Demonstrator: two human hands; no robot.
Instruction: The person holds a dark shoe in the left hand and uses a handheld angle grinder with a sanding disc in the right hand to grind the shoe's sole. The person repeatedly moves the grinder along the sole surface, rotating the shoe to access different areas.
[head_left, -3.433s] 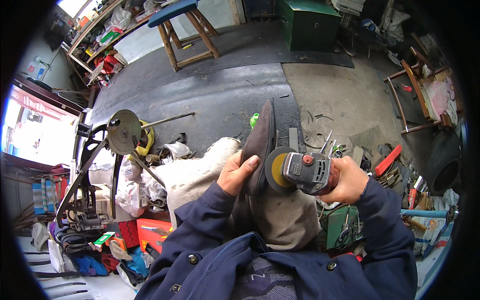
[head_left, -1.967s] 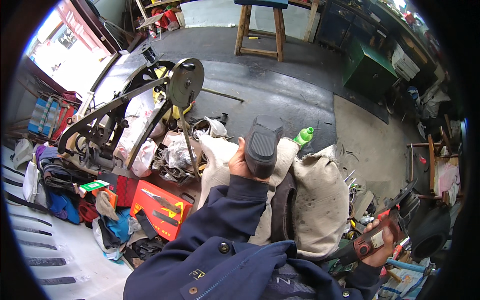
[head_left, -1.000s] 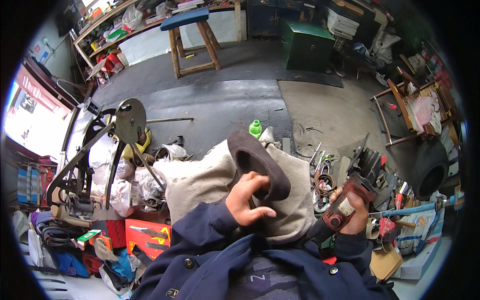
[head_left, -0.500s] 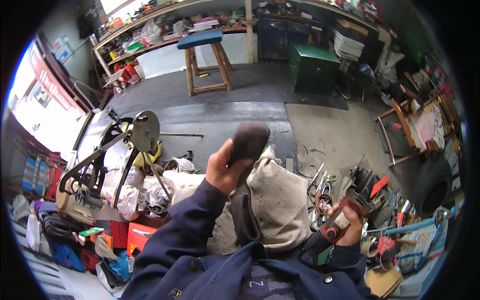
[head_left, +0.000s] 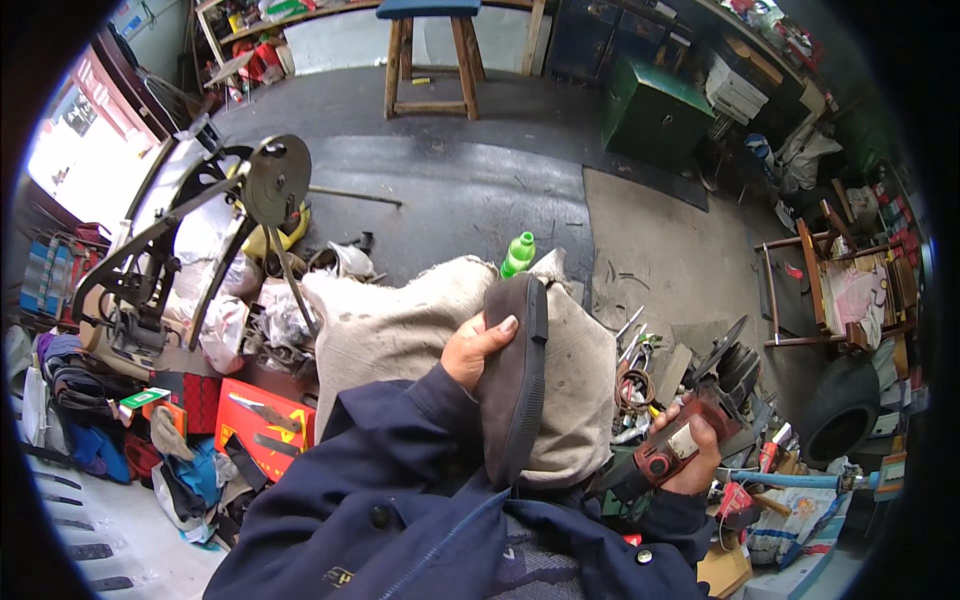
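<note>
Over the person's lap, a dark shoe sole stands on edge, its long curved shape narrowing toward the top, its face matte and rubbery with a ridged rim. The left hand grips it from the left, thumb laid across the upper face. Well apart to the right and lower, the right hand is closed around a red and black angle grinder. Behind the sole lies a coarse beige sack, stained and creased. A green plastic bottle pokes up past it. Lower left, a flat orange-red box lies among clutter on the floor.
</note>
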